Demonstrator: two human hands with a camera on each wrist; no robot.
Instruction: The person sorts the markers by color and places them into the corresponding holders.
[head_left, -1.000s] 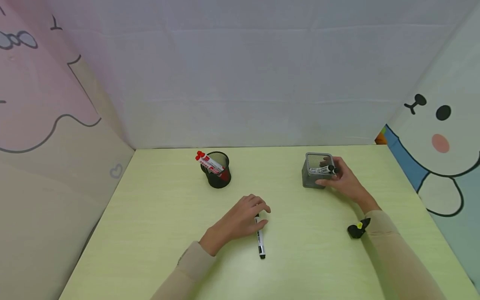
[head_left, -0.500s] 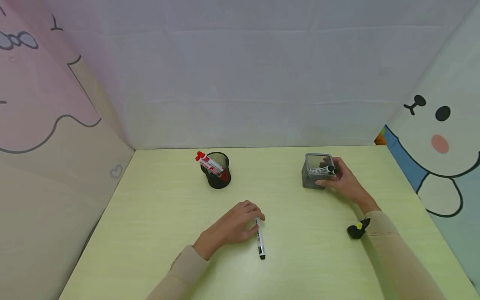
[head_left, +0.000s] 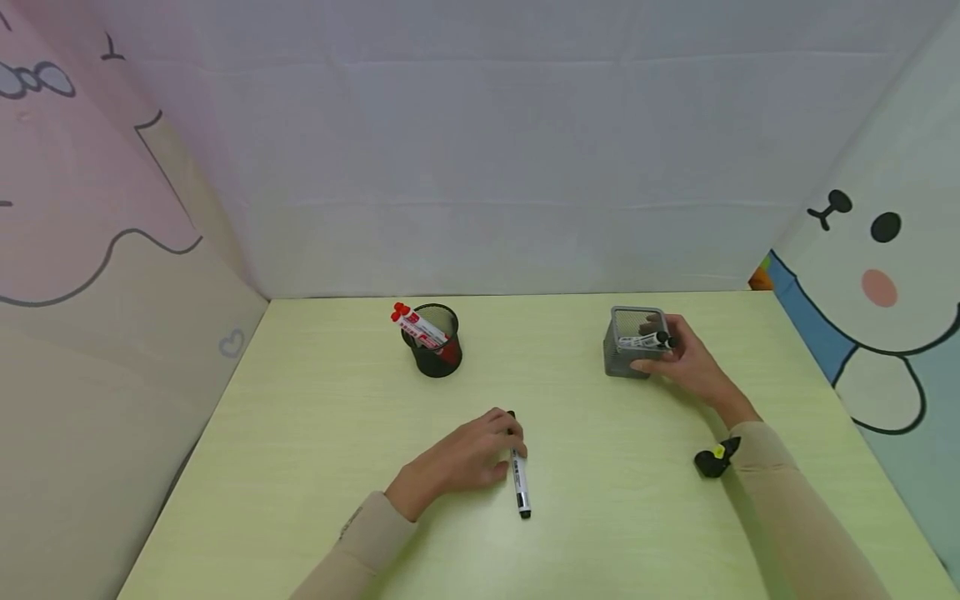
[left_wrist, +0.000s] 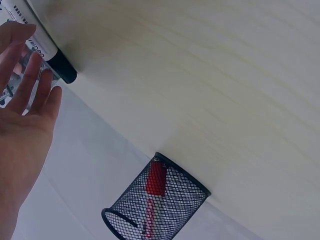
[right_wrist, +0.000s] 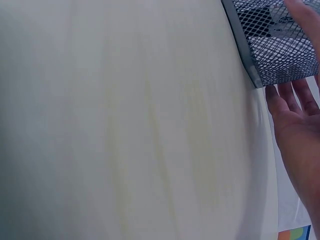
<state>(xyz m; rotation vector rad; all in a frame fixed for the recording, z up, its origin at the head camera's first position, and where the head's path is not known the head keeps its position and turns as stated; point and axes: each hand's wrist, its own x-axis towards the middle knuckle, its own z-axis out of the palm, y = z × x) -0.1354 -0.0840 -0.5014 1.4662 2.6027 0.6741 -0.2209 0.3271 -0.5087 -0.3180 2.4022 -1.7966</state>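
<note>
A white marker with black ends lies lengthwise on the table, left of its middle. My left hand is at its far half, fingers bent over the barrel and thumb on the left side. The left wrist view shows a fingertip across the white barrel of the marker. Farther right, my right hand grips the right side of a grey square mesh pen holder, thumb in front. Black-capped markers lean inside that holder. The right wrist view shows fingers under the mesh holder's edge.
A round black mesh pen cup stands at the back left, with red-capped markers leaning out of it. A small black object with a yellow spot is at the right cuff. Printed cloth walls enclose the table.
My left hand has drawn back slightly and lowered, its fingers closing in round the marker. The marker stays in place. My right hand and the square holder have not moved.
</note>
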